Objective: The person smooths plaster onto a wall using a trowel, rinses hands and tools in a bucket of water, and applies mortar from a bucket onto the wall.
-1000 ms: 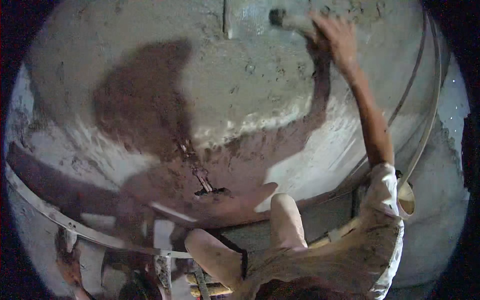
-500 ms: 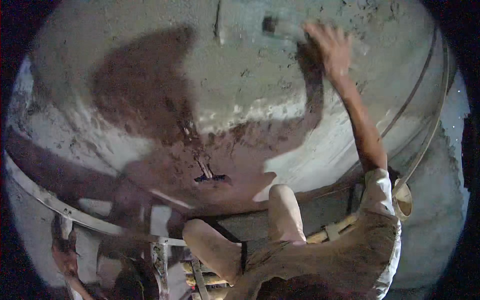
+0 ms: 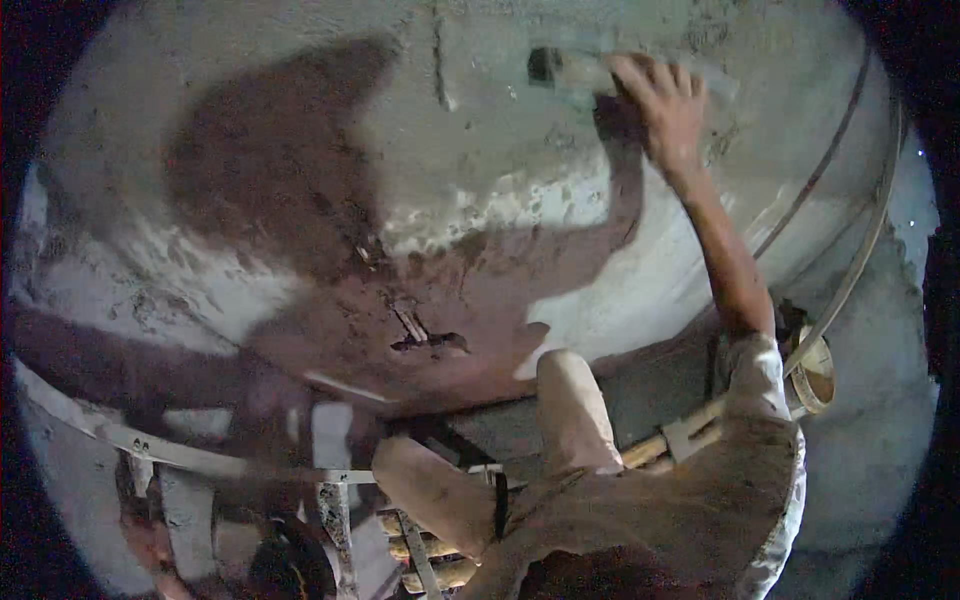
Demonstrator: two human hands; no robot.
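Note:
My right hand (image 3: 668, 112) is raised high against a curved, grey plastered wall (image 3: 480, 130). Its fingers are closed round a long, flat plastering float (image 3: 578, 70), pale and blurred, with a dark block at its left end. The float lies close along the wet grey surface; its right part is smeared by motion. Below, the coat turns rough and white, and the dark shadow of my arm and body falls across it. A short slot (image 3: 430, 343) with a dark clump marks the lower wall. My left hand is out of the frame.
A pale curved rail (image 3: 210, 457) on posts runs along the lower left. Under it show another person's arm (image 3: 155, 550) and a dark rounded shape. Wooden poles (image 3: 445, 572) lie near my legs. A bucket (image 3: 812, 375) and a hose-like line (image 3: 860, 250) are at right.
The view has shifted slightly. My right hand stays high on the wall with the float, which looks less blurred now. The other person's arm at lower left has shifted a little down and right.

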